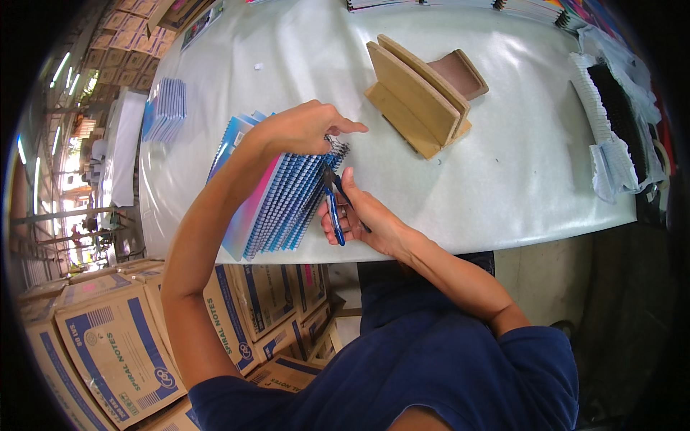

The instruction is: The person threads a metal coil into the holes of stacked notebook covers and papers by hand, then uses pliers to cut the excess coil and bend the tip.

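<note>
A row of spiral notebooks (287,197) stands packed together on the table, blue and pink covers showing, with the coiled spines facing right. Over their far end bends my left hand (305,129), one finger stretched out to the right and the others curled down by the coil ends; its fingertips are partly hidden. My right hand (370,219) is closed around cutting pliers (333,205) with blue and black handles. The jaws of the pliers point away from me and meet the coils just below my left hand.
A brown board stand (413,100) with upright panels is at the table's far middle. Another notebook stack (165,109) lies far left. A torn white package (611,129) sits on the right. Cardboard boxes (118,352) are piled below the table's left edge, and more notebooks (460,3) line the far edge.
</note>
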Action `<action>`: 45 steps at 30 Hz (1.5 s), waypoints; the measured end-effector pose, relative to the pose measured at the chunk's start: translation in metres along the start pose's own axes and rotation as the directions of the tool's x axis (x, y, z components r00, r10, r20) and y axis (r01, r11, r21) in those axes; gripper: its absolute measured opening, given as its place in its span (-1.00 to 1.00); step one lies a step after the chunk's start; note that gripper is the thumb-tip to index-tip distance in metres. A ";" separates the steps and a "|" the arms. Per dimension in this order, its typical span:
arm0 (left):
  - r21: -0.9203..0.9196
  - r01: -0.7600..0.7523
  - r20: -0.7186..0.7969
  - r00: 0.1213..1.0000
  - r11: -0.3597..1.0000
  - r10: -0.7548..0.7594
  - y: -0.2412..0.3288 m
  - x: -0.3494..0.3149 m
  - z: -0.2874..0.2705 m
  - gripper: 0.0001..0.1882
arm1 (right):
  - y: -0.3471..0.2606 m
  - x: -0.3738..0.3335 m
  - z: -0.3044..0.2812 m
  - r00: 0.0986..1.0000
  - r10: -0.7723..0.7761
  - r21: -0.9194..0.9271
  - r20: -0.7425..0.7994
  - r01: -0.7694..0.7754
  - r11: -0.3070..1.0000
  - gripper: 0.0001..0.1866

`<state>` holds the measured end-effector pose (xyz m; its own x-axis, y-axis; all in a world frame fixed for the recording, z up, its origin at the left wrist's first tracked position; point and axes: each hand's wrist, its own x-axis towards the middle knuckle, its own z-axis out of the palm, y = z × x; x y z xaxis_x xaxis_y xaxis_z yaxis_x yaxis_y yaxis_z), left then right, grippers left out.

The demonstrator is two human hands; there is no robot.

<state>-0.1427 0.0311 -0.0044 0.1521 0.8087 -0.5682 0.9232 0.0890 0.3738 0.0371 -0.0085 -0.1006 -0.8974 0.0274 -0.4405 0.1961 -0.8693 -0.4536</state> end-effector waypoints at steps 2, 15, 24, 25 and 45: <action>-0.008 0.000 -0.003 1.000 1.000 0.000 -0.001 0.000 0.001 -0.27 | 0.000 0.002 -0.003 1.000 0.009 -0.016 0.029 -0.009 1.000 -0.14; 0.060 -0.032 -0.033 0.999 0.998 0.034 -0.013 0.010 0.005 -0.28 | -0.006 0.004 -0.006 0.999 0.013 -0.051 0.032 -0.012 0.999 -0.19; 0.104 0.121 0.045 0.991 0.987 -0.126 0.001 0.021 0.006 -0.21 | -0.008 0.004 -0.015 0.998 0.052 -0.003 0.025 -0.052 0.999 -0.14; 0.109 0.127 0.046 0.990 0.986 -0.133 0.001 0.021 0.007 -0.21 | -0.008 0.004 -0.015 0.998 0.051 0.002 0.021 -0.051 0.999 -0.14; 0.178 0.099 0.032 0.994 0.979 -0.107 0.003 0.024 0.012 -0.33 | -0.009 0.007 -0.016 0.998 0.068 0.117 0.003 -0.068 0.991 -0.20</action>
<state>-0.1322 0.0435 -0.0261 0.0639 0.7759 -0.6277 0.9817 0.0643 0.1794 0.0354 0.0072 -0.1124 -0.8832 -0.0336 -0.4678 0.2093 -0.9209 -0.3290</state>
